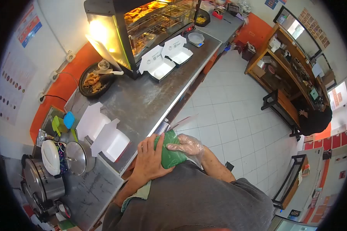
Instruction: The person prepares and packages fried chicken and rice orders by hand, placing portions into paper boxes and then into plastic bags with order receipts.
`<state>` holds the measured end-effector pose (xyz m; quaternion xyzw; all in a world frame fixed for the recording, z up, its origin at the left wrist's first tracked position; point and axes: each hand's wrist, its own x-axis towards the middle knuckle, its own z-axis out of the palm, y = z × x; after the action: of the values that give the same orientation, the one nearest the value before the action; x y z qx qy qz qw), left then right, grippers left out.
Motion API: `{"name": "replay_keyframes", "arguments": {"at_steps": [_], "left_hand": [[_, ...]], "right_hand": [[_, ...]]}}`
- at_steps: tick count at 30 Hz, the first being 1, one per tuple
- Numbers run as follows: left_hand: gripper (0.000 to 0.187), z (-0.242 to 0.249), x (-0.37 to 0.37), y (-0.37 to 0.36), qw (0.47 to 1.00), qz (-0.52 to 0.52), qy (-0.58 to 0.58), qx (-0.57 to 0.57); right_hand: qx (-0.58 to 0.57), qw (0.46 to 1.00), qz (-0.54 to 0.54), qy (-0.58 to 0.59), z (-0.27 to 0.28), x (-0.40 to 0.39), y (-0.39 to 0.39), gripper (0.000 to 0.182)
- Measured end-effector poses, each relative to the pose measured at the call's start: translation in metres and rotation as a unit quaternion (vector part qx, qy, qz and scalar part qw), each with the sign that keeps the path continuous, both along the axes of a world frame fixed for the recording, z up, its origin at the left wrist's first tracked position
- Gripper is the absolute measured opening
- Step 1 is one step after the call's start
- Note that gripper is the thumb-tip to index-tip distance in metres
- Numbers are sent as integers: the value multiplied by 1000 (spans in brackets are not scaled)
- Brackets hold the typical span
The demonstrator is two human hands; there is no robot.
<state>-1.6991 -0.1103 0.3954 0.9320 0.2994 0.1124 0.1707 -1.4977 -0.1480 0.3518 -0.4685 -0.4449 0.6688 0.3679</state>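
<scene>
In front of my body is a green printed paper packet (169,152), held between both hands. My bare left hand (147,157) lies against its left side, fingers bent over it. From the right, my right hand (189,148), in a clear plastic glove, grips the packet with its thumb across the front. What is inside the paper is hidden. Just left of my hands, two open white takeaway boxes (119,145) stand at the counter's near end. Two more open boxes (162,71) are farther along, below the heated display case.
A lit display case (121,42) of fried food stands on the metal counter (142,102). Beside it is a dark mortar (85,90) with food. Steel pots (46,184) crowd the left. Across the tiled floor (219,104), a person in dark clothing (316,120) is near wooden shelving (281,61).
</scene>
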Motion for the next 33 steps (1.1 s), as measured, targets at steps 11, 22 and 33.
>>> {"name": "replay_keyframes", "arguments": {"at_steps": [11,22,33], "left_hand": [[111,5,28,16,998,-44,-34,4],[80,-204,3,254,927,280,-240,70],[81,-265,-19,293,868,489,-35,73]], "right_hand": [[35,955,-291,49,11,89,-47,30],[-47,907,-351,-229,10,161,-89,39],[1,928,-369,-53,-17,107,-82,35]]}}
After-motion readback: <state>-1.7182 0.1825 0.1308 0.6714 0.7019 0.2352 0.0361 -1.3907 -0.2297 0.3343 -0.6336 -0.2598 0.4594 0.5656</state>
